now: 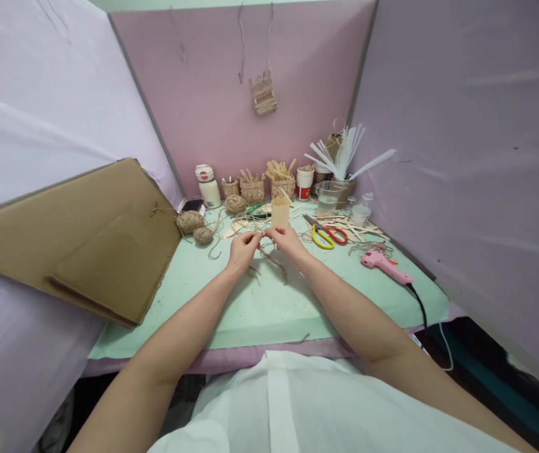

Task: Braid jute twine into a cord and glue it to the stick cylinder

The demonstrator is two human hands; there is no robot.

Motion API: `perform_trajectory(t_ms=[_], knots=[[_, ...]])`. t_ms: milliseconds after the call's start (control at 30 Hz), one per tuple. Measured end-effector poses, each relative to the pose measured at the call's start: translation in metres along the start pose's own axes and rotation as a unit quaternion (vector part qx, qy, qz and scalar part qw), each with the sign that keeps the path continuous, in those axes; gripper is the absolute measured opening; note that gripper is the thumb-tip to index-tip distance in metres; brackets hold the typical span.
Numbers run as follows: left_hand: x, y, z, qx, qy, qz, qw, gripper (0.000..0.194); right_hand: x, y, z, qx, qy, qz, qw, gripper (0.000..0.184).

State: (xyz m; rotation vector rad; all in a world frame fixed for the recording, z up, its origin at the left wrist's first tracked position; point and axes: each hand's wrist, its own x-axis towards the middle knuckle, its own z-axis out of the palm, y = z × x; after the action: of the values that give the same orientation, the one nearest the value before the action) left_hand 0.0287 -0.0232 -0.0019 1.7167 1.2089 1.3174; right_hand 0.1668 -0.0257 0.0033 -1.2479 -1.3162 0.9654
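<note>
Clock directions ran from our hands, 12 straight ahead. Our left hand (245, 248) and right hand (284, 242) met near mid-table, fingers narrow, each pinching the twine (274, 259); the exact pinch points were too small to read. Loose ends trailed toward 5 and 7. Our knuckles hid part of the tangle beyond.

The stick panel (279, 212) stood upright at 1, just past our fingers, lower edge hard to make out. A green-handled tool (256, 212) lay near 12, mostly buried under loose strands, type unclear. At 10, the phone (191, 206) was partly covered by the big ball (190, 221); the small ball (203, 236) sat beside it at 9, another ball (235, 203) near 11. The cardboard (104, 245) leaned at 9, blocking the table's left side.

The scissors (329, 236) lay at 3, loose sticks (359, 228) just behind, crowding that side. The glue gun (387, 268) lay between 3 and 4, its cord (419, 302) dropping past the edge. Stick baskets (283, 184) lined the back at 12; cup contents at 1 to 2 were partly hidden.
</note>
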Motion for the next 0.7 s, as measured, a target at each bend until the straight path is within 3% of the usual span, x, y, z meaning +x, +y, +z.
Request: perform_trajectory(t_ms=[267,533,700], knots=[[0.0004,-0.0039,-0.0005,0.009,0.011,0.009,1.000,0.024,-0.0059,-0.0067,-0.0009,-0.014,0.004,0.000,1.000,0.026],[-0.0020,0.0001,0.0008,0.006,0.012,0.015,1.000,0.024,-0.0051,-0.0043,0.0035,0.143,-0.032,0.091,0.985,0.025],[-0.0027,-0.0010,0.0019,0.008,0.006,0.012,1.000,0.024,-0.0035,-0.0020,0.0043,0.163,-0.033,0.089,0.982,0.021]])
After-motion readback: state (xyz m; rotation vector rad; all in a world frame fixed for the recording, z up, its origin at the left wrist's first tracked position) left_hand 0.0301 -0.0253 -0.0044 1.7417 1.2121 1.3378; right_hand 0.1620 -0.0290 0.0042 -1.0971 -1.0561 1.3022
